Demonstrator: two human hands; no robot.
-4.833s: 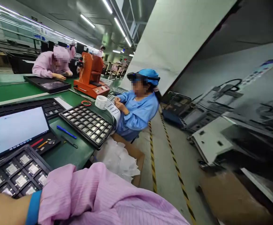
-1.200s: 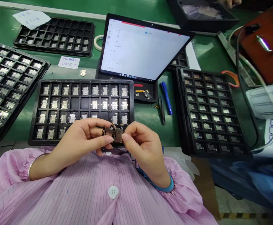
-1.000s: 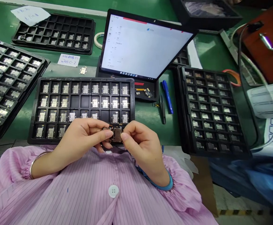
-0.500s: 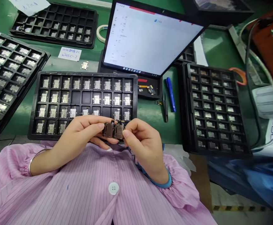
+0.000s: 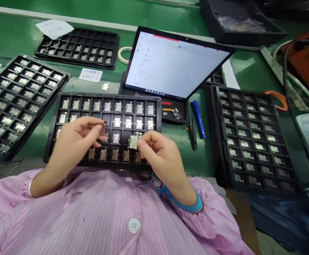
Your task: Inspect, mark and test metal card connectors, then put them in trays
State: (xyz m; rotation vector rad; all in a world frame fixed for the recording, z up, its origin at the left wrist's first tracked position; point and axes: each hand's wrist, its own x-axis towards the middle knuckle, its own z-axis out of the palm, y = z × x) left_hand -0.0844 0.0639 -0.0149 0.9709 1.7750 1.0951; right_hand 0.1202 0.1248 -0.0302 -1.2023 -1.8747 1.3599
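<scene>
My left hand (image 5: 78,147) is over the left part of the black compartment tray (image 5: 158,141), pinching a small dark metal part (image 5: 103,131) seen nearly edge-on. My right hand (image 5: 162,159) holds a small silver card-holder part (image 5: 133,142) between thumb and forefinger, above the tray's right half. The two parts are apart. Rows of similar silver parts lie in the tray's compartments, some of them hidden behind my left hand.
Other filled trays stand at the left (image 5: 16,102) and right (image 5: 252,141); one (image 5: 90,44) is at the back. A tablet (image 5: 175,67) leans behind the middle tray. Tweezers (image 5: 193,134), a blue marker (image 5: 199,119) and a tape roll (image 5: 125,55) lie nearby.
My hands have moved apart, each with one part. The left has gone left and up, and the part in the right now shows a bright side. The view has shifted.
</scene>
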